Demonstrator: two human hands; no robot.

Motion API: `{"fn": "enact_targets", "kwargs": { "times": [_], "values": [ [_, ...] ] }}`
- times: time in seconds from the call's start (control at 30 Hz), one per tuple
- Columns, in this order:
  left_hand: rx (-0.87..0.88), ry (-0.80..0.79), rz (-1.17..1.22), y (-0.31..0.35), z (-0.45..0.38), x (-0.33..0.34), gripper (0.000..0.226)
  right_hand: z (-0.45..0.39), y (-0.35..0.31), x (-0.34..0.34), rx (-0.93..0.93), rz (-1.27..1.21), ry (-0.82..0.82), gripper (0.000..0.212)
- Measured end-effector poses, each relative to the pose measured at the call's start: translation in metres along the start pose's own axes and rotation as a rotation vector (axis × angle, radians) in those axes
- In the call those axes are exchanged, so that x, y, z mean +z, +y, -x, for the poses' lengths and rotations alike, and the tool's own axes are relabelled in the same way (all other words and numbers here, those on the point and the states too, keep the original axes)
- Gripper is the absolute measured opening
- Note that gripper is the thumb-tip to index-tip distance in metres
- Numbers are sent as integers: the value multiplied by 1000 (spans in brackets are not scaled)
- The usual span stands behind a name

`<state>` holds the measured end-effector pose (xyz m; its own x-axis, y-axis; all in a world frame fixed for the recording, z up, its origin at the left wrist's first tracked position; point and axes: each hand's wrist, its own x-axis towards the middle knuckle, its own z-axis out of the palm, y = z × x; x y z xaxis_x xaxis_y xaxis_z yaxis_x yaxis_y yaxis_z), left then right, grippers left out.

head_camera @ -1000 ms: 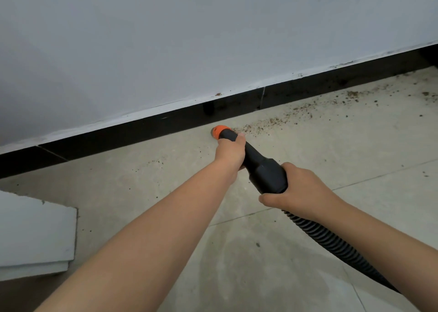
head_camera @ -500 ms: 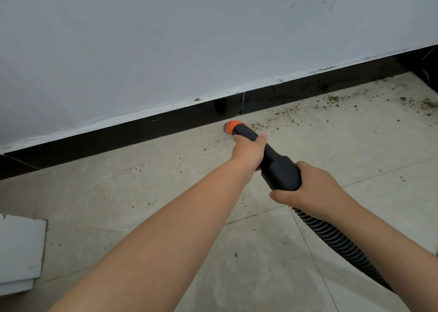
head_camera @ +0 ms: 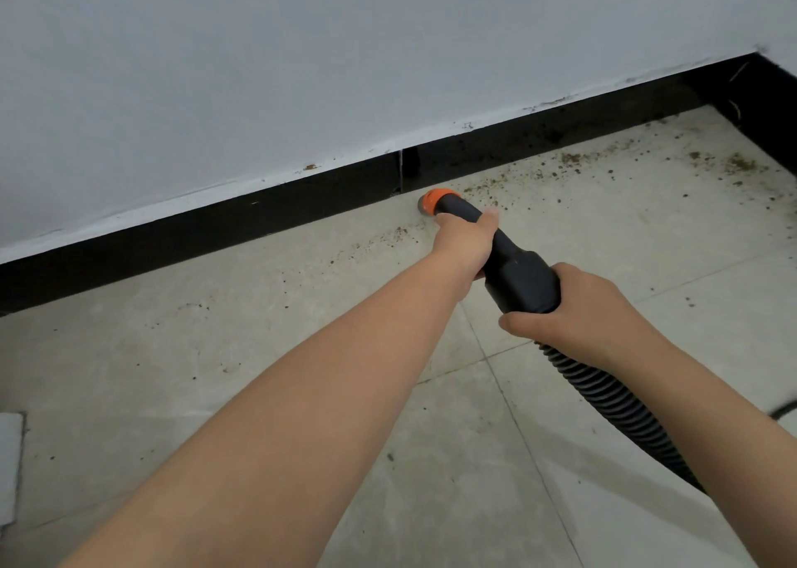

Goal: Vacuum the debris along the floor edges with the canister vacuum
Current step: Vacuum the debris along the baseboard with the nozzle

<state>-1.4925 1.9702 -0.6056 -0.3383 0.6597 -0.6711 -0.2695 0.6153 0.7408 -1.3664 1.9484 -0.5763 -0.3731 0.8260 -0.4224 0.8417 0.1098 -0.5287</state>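
Debris (head_camera: 573, 160), brown crumbs and specks, lies scattered on the floor (head_camera: 215, 373) along the foot of the black baseboard (head_camera: 215, 227), thickest to the right of the nozzle and toward the far corner, with a thinner trail to its left. The vacuum nozzle (head_camera: 509, 261), black with an orange tip (head_camera: 433, 199), points down at the floor just beside the baseboard, near a vertical joint in it. The left hand (head_camera: 463, 240) grips the narrow front of the nozzle close behind the tip; the right hand (head_camera: 565, 313) wraps its fingers around the wider rear part, where the ribbed black hose (head_camera: 625, 412) leaves and runs back to the lower right. Both forearms reach in from the bottom edge. The floor is pale, stained tile with thin grout lines. Above the baseboard rises a plain grey-white wall (head_camera: 302, 50), scuffed along its lower edge. A pale slab (head_camera: 8, 459) shows at the left edge.
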Motion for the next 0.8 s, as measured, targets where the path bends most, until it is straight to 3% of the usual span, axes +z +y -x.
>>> {"fn": "enact_targets", "kwargs": {
  "times": [0.33,0.8],
  "values": [
    [5,172,116,-24,18,-48,66,12,-34,30,-102,15,-82,34],
    [-38,537,382,-70,88,-233,61,61,-155,146,-344,46,-329,40]
  ]
}}
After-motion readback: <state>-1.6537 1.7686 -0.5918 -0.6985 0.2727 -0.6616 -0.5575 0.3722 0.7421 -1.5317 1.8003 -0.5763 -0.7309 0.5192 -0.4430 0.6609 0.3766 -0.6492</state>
